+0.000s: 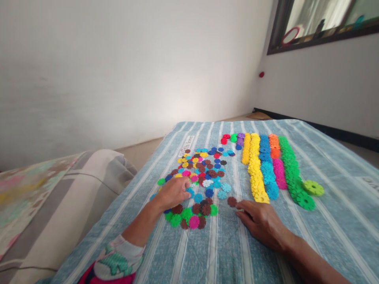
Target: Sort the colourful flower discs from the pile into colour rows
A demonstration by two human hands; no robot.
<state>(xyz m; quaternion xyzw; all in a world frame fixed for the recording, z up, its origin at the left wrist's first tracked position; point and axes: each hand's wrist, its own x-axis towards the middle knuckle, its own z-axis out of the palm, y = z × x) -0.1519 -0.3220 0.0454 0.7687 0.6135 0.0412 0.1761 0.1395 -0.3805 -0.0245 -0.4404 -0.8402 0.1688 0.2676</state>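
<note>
A loose heap of small flat plastic snowflake discs (204, 173) in many colours lies on a blue striped sheet (325, 165). My left hand (173, 193) rests on the near left part of the heap, fingers curled down onto discs near a pink one. My right hand (260, 221) lies on the sheet just right of the heap, fingers stretched toward a lone brown disc (231, 201). To the right, discs lie sorted in long rows by colour: yellow (255, 169), blue (267, 167), orange (274, 145), pink (279, 173) and green (291, 169).
A folded grey and patterned blanket (59, 201) lies at the left edge of the bed. A white wall stands behind, with bare floor between. A dark-framed window (319, 23) sits at the upper right. Two large green discs (309, 193) lie past the green row.
</note>
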